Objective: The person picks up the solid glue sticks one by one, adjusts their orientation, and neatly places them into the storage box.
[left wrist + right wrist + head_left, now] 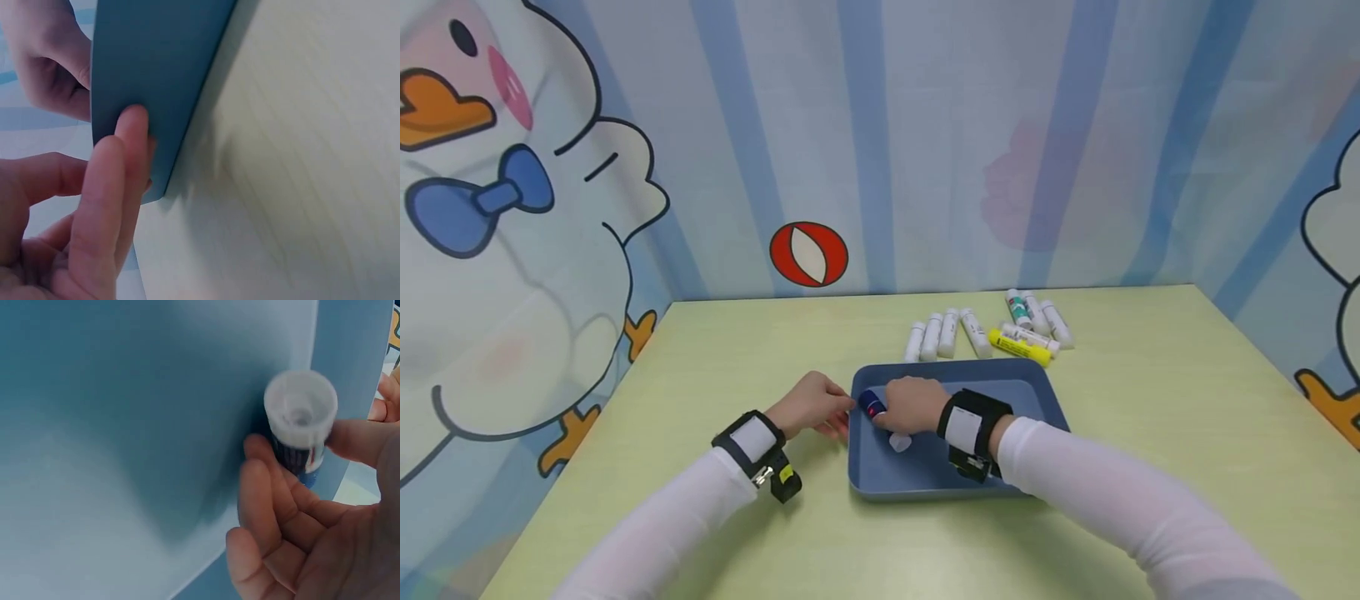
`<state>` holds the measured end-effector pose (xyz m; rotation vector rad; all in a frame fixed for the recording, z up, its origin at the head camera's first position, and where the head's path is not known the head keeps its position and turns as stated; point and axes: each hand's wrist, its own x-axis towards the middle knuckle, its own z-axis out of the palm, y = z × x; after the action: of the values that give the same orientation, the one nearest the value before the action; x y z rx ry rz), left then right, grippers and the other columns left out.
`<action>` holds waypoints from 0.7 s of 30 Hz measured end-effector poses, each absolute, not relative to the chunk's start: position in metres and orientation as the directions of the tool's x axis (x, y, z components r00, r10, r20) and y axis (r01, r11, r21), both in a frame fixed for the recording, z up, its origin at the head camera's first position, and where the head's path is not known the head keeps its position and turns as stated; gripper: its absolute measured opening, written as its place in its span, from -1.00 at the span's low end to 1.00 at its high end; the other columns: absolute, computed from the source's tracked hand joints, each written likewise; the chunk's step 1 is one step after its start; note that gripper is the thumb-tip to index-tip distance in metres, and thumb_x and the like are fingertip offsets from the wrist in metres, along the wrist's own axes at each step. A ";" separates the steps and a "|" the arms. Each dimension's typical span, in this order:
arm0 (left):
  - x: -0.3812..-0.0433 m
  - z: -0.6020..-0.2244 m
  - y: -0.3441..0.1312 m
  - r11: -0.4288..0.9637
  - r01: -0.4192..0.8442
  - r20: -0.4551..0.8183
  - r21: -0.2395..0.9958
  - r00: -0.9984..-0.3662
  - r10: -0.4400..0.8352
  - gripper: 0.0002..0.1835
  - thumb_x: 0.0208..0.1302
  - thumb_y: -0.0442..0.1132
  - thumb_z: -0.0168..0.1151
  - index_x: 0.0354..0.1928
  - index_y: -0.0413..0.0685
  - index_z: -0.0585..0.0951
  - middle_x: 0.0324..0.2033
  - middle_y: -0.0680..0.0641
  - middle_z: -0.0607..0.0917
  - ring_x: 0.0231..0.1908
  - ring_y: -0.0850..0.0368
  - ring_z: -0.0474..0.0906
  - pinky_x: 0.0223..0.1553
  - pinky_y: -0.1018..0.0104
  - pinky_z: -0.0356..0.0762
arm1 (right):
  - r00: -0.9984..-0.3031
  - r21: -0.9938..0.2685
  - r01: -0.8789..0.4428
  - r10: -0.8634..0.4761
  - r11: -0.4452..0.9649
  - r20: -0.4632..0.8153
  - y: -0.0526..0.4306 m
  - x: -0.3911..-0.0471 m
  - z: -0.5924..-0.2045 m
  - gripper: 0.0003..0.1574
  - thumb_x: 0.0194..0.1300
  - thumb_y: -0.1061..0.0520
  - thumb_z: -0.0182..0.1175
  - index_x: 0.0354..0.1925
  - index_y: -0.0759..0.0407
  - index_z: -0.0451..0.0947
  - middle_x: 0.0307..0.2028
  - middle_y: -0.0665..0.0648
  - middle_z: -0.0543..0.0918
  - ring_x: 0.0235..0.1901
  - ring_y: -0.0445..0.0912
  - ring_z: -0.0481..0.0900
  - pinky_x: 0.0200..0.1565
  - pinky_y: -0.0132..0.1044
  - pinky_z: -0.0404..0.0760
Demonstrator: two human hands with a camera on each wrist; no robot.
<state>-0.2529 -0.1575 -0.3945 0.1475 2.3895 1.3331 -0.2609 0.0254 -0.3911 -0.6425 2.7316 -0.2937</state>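
Note:
A dark blue glue stick (pixel 871 403) with a whitish translucent base (pixel 301 407) lies tilted at the left side of a blue-grey tray (pixel 940 487). My right hand (pixel 916 404) grips it between thumb and fingers, its base end toward the right wrist camera. Part of its barrel is hidden by the hand. At the tray's left outer wall (pixel 159 56), my left hand (pixel 814 406) rests its extended fingers (pixel 100 194) against the side, close to the rim. Nothing is visible within the left hand's fingers.
Behind the tray stand several white glue sticks (pixel 948 333) in a loose row. Right of them are more white sticks (pixel 1057 324), a green-and-white one (pixel 1018 308) and a yellow one (pixel 1020 347) lying down. A printed fabric wall (pixel 925 167) borders the pale yellow table (pixel 737 333).

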 end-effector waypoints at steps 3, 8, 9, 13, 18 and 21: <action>-0.252 -0.392 -0.157 0.549 -0.084 -0.280 0.832 -0.917 0.284 -0.80 0.34 -0.40 0.13 -0.18 -0.42 0.68 -0.53 -0.20 0.71 -0.62 0.17 0.63 -0.52 0.34 0.66 | -0.841 -0.267 -0.385 -0.455 0.883 -0.291 0.021 -0.261 -0.392 -0.55 0.36 -0.15 0.16 -0.55 0.07 0.49 -0.69 0.00 0.50 -0.70 -0.17 0.42 -0.61 -0.33 0.35; -0.252 -0.391 -0.156 0.552 -0.073 -0.272 0.831 -0.918 0.289 -0.81 0.33 -0.41 0.13 -0.21 -0.42 0.69 -0.56 -0.17 0.70 -0.63 0.18 0.62 -0.53 0.34 0.66 | -0.828 -0.309 -0.357 -0.451 0.882 -0.332 0.016 -0.258 -0.391 -0.52 0.37 -0.19 0.14 -0.54 0.09 0.53 -0.68 0.01 0.57 -0.68 -0.17 0.52 -0.60 -0.34 0.42; -0.252 -0.391 -0.156 0.551 -0.071 -0.271 0.832 -0.918 0.291 -0.81 0.33 -0.42 0.12 -0.21 -0.41 0.69 -0.57 -0.16 0.70 -0.64 0.18 0.62 -0.53 0.34 0.66 | -0.825 -0.319 -0.354 -0.454 0.879 -0.336 0.015 -0.257 -0.391 -0.51 0.38 -0.19 0.14 -0.55 0.09 0.53 -0.68 0.01 0.57 -0.68 -0.17 0.53 -0.60 -0.34 0.42; -0.253 -0.391 -0.157 0.550 -0.063 -0.268 0.833 -0.916 0.300 -0.80 0.33 -0.43 0.11 -0.22 -0.42 0.69 -0.57 -0.15 0.70 -0.65 0.20 0.60 -0.54 0.35 0.65 | -0.808 -0.348 -0.356 -0.472 0.868 -0.352 0.014 -0.254 -0.391 -0.43 0.41 -0.21 0.09 -0.63 0.08 0.51 -0.71 0.00 0.53 -0.69 -0.16 0.52 -0.63 -0.35 0.38; -0.253 -0.391 -0.156 0.551 -0.065 -0.271 0.832 -0.915 0.300 -0.80 0.32 -0.42 0.11 -0.22 -0.42 0.69 -0.57 -0.15 0.70 -0.64 0.19 0.61 -0.54 0.36 0.65 | -0.790 -0.387 -0.350 -0.491 0.853 -0.368 0.012 -0.254 -0.391 -0.42 0.43 -0.19 0.07 -0.64 0.09 0.49 -0.72 0.00 0.49 -0.72 -0.15 0.47 -0.65 -0.36 0.35; -0.253 -0.392 -0.156 0.555 -0.077 -0.279 0.828 -0.916 0.288 -0.80 0.31 -0.42 0.12 -0.22 -0.41 0.69 -0.57 -0.15 0.70 -0.64 0.18 0.61 -0.54 0.37 0.64 | -0.781 -0.411 -0.348 -0.503 0.843 -0.370 0.013 -0.254 -0.392 -0.44 0.44 -0.18 0.06 -0.62 0.10 0.49 -0.71 0.00 0.49 -0.71 -0.16 0.48 -0.63 -0.37 0.36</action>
<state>-0.2530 -0.1558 -0.3916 0.1716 2.4097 1.3108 -0.2544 0.0128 -0.3918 -0.6262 2.5459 -0.4441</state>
